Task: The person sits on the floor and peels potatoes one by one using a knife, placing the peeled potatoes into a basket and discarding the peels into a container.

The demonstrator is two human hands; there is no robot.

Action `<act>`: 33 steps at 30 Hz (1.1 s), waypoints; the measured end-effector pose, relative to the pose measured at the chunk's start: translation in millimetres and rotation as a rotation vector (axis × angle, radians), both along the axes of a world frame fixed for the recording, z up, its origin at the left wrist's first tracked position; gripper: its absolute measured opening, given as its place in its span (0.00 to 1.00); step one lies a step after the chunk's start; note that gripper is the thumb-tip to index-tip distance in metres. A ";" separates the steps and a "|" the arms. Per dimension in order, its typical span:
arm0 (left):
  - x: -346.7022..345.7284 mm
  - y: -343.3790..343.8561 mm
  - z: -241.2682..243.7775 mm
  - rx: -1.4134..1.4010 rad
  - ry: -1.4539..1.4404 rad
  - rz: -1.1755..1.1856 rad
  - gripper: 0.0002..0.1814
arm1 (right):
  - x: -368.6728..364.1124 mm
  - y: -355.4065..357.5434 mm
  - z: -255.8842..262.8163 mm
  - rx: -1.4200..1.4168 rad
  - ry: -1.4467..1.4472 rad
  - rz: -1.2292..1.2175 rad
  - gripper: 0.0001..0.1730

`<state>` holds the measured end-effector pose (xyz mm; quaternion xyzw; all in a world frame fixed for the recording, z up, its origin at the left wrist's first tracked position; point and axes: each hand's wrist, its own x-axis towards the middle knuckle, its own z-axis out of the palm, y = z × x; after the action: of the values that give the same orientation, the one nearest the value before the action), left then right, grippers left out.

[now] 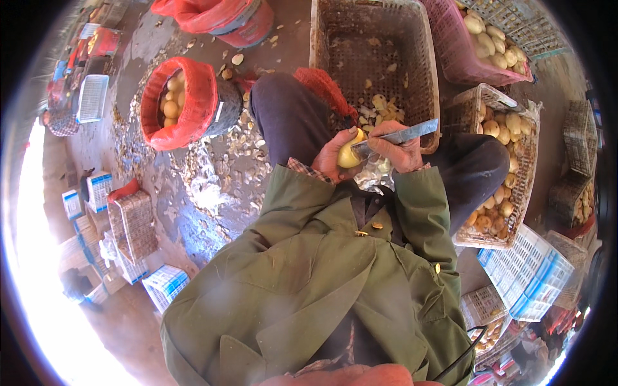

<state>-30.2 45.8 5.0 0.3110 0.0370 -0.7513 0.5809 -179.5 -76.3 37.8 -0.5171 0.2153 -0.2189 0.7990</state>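
Observation:
My left hand (333, 157) holds a yellow, peeled-looking potato (347, 153) in front of my lap. My right hand (400, 148) grips a flat metal blade tool (415, 132), probably a knife, with its lower end against the potato and its broad end sticking out to the right. Fingers partly hide where tool and potato meet. Just beyond both hands, pale peelings (384, 108) lie in the near end of a dirty plastic crate (431, 58). Clear plastic (375, 174) shows below the right hand, between my legs.
Left stands a bucket lined with red mesh (203, 103), holding potatoes (172, 103); another red-lined bucket (241, 24) is behind. Peelings (241, 169) litter the floor. Right of my knee, a crate (524, 193) holds brownish potatoes (497, 212). A pink crate (451, 53) holds paler ones (492, 43).

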 end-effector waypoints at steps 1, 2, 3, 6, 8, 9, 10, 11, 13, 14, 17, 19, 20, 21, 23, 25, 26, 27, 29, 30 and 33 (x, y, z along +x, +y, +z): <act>0.4 -0.3 0.1 0.006 0.011 0.004 0.24 | 0.1 0.4 -0.1 0.017 -0.005 -0.005 0.07; -0.4 -0.2 0.2 0.008 -0.012 0.004 0.25 | -0.2 1.1 -0.8 0.033 -0.009 -0.011 0.07; -1.9 -0.7 0.3 0.009 -0.034 0.004 0.25 | -1.0 1.4 -1.7 0.049 -0.014 -0.017 0.07; -0.8 5.8 -1.3 -0.234 -0.090 -0.039 0.28 | -6.6 -13.8 -16.9 -0.054 0.081 -0.201 0.07; 8.6 22.3 2.7 -0.547 0.016 -0.138 0.32 | -26.7 -60.9 -27.6 0.013 -0.042 -0.650 0.06; 5.3 34.3 7.3 -0.408 0.025 -0.063 0.35 | -29.0 -67.4 -13.5 -0.066 -0.101 -0.694 0.06; 4.2 28.5 11.7 -0.393 0.068 -0.038 0.36 | -29.9 -63.2 0.2 -0.102 -0.040 -0.652 0.06; 2.7 19.5 15.6 -0.379 0.110 -0.014 0.37 | -28.4 -54.6 8.7 -0.139 0.020 -0.608 0.06; -0.8 5.5 17.3 -0.275 0.185 0.070 0.38 | -24.6 -38.1 8.0 -0.120 0.000 -0.514 0.06; -3.1 2.9 18.4 -0.182 0.177 0.128 0.39 | -19.0 -26.9 8.2 -0.035 0.013 -0.543 0.07; 0.2 2.0 10.4 -0.087 0.140 0.132 0.37 | -12.1 -3.4 0.3 0.096 -0.129 -0.287 0.05; 2.4 3.6 -0.7 -0.108 0.137 0.118 0.35 | -7.5 8.7 1.5 0.119 -0.065 -0.179 0.07; 1.8 4.0 -5.7 -0.069 0.084 0.096 0.34 | -4.3 12.8 2.2 0.131 -0.033 -0.125 0.08; -0.2 1.7 -3.4 -0.032 0.031 0.077 0.33 | -0.8 14.5 3.1 0.117 -0.036 -0.112 0.08; -1.8 1.0 -4.3 -0.011 -0.076 0.046 0.31 | 4.6 15.6 4.3 0.088 -0.043 -0.086 0.08; -2.1 3.0 -7.0 -0.045 -0.184 0.022 0.30 | 4.8 12.8 -0.7 0.082 0.009 -0.102 0.08; -3.2 3.2 -7.4 -0.018 -0.241 -0.004 0.31 | 2.0 8.3 -1.2 0.096 0.033 -0.118 0.08; -4.3 3.6 -1.9 0.013 -0.300 -0.029 0.31 | -0.1 4.7 -1.8 0.113 0.055 -0.132 0.07; -4.0 7.0 -0.5 -0.016 -0.313 -0.063 0.32 | -3.1 -7.2 -2.1 0.059 0.034 -0.239 0.08; -1.4 10.7 -2.8 -0.077 -0.265 -0.075 0.32 | -5.2 -17.4 -5.4 0.032 0.020 -0.322 0.08; 0.6 13.9 -5.5 -0.119 -0.091 -0.064 0.36 | -13.9 -40.2 -12.3 0.072 0.010 -0.638 0.09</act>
<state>-29.6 59.6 -0.5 0.3107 -0.0442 -0.7554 0.5752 -193.3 -116.5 25.6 -0.3962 0.3781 -0.4479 0.7067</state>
